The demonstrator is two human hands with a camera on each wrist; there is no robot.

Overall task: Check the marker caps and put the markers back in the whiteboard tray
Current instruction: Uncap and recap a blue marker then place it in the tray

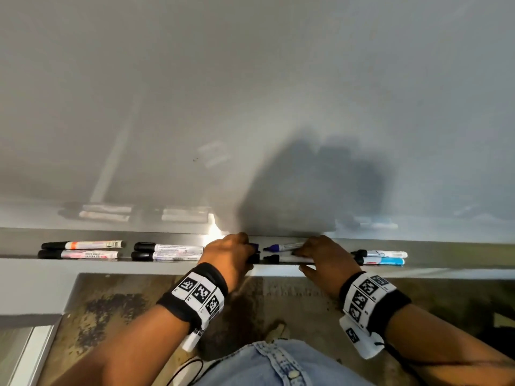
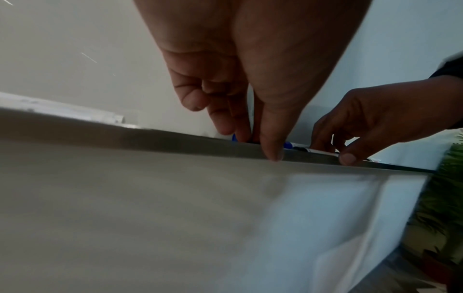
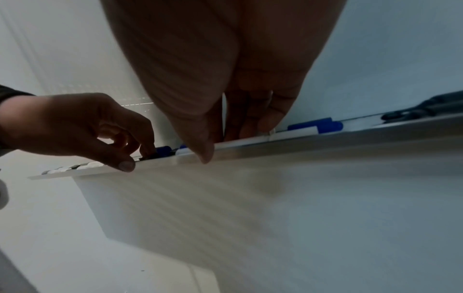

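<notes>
The metal whiteboard tray (image 1: 451, 256) holds several markers lying in pairs. In the middle lie an uncapped blue marker (image 1: 282, 247) and, in front of it, a black marker (image 1: 274, 259) with a gap to its cap. My left hand (image 1: 250, 256) has curled fingers on the blue cap (image 1: 254, 246) and the black cap (image 3: 150, 155), thumb on the tray's front lip. My right hand (image 1: 302, 259) curls its fingers over both white barrels (image 3: 240, 141), thumb against the lip. How tightly either hand grips is hidden.
Two capped pairs (image 1: 80, 249) (image 1: 168, 252) lie left of my hands, and a blue-barrelled pair (image 1: 383, 257) lies to the right. The whiteboard (image 1: 250, 93) rises directly behind the tray. A green plant (image 2: 446, 198) stands at the right, and a dark object (image 3: 426, 107) lies further along the tray.
</notes>
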